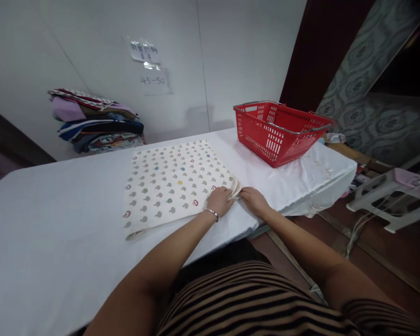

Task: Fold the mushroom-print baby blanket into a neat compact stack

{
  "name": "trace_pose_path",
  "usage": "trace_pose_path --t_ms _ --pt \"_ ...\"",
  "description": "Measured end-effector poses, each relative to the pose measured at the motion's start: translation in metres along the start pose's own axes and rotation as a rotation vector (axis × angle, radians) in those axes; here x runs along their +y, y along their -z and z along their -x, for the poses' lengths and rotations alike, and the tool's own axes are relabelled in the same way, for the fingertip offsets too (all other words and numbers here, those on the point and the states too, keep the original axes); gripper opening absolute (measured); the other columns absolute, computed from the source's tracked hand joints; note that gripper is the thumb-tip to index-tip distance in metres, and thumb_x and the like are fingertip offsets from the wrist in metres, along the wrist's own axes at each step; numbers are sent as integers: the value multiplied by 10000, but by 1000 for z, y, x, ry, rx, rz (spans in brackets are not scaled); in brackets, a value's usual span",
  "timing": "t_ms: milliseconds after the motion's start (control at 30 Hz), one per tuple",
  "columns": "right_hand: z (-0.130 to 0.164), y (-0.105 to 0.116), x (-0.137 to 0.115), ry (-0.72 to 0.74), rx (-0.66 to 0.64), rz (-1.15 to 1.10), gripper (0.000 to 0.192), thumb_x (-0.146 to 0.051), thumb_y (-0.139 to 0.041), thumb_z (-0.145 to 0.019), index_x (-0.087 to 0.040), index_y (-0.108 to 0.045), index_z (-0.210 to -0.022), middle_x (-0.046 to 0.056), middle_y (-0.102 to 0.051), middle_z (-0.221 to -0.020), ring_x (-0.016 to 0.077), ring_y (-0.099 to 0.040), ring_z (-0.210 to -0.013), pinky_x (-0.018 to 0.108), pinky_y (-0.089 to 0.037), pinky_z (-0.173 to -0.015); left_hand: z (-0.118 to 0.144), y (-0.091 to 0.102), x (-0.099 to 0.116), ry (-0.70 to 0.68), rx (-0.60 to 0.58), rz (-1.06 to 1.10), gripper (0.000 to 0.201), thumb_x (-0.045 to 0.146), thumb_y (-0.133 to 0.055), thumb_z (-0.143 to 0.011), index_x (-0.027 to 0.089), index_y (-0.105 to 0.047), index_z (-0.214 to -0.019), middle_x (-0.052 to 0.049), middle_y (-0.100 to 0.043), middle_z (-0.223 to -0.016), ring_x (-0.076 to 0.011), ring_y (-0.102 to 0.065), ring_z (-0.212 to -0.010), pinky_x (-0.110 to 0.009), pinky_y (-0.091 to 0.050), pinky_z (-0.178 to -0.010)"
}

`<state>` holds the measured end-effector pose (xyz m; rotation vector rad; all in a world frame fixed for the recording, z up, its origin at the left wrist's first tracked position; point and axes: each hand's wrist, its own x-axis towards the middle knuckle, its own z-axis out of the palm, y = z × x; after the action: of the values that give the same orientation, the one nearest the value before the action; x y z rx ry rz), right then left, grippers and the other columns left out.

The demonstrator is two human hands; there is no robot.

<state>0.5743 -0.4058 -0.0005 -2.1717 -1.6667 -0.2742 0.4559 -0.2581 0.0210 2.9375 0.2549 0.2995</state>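
Both hands meet at the near right corner of a cream fabric piece printed with small grey, red, blue, green and yellow mushrooms (175, 182), which lies folded flat, mostly to the left of the grip and beyond it. The left hand (220, 201), with a thin silver-coloured bracelet (213, 213) at its wrist, lies over the fabric's near edge just beside the corner, its fingers bent and close together; its thumb is hidden, so I cannot tell whether it pinches the layers or only presses on them. The right hand (255, 200) comes in from the other side with its fingers nearly closed, the tips grasping the corner, where several layers of the edge stand slightly raised in the narrow gap between the hands. Under the grip spreads a table covered with smooth white cloth (73, 224). Beyond the right hand and further to the right stands a red perforated plastic basket with metal handles (255, 137). Well apart from the grip, beyond the fabric on the far left, is a pile of multicoloured folded garments (101, 128) against the white wall (171, 28).
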Motion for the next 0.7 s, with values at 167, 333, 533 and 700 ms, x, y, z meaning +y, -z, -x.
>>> trace_pose_path --t_ms 167,333,533,700 --pt "3 0 1 -48 -4 -48 235 -122 -450 -879 -177 -659 -969 88 -652 -1069 202 -581 -987 335 -445 -871 -10 -6 5 7 -42 7 238 304 -437 -903 196 -628 -995 -60 -598 -959 -200 -544 -927 -318 -413 -823" --pt "4 -3 4 -118 97 -291 262 -119 -442 -853 -209 -658 -970 66 -630 -1133 181 -560 -1067 338 -437 -941 -13 -4 4 67 -69 104 261 310 -410 -909 204 -648 -920 -45 -605 -906 -181 -555 -873 -294 -409 -768" --pt "-1 -10 -1 -369 284 -725 144 -163 -541 -755 -204 -647 -844 58 -652 -1031 179 -598 -980 335 -479 -876 -16 -4 5 120 -72 153 265 308 -421 -892 196 -647 -810 -40 -614 -869 -171 -557 -845 -281 -391 -726" --pt "-3 0 -11 -897 219 -1160 224 -218 -630 -735 -188 -557 -945 21 -665 -795 134 -637 -671 238 -517 -569 -17 -6 5 144 -61 172 255 295 -424 -886 191 -643 -808 -39 -623 -868 -164 -558 -848 -276 -389 -728"
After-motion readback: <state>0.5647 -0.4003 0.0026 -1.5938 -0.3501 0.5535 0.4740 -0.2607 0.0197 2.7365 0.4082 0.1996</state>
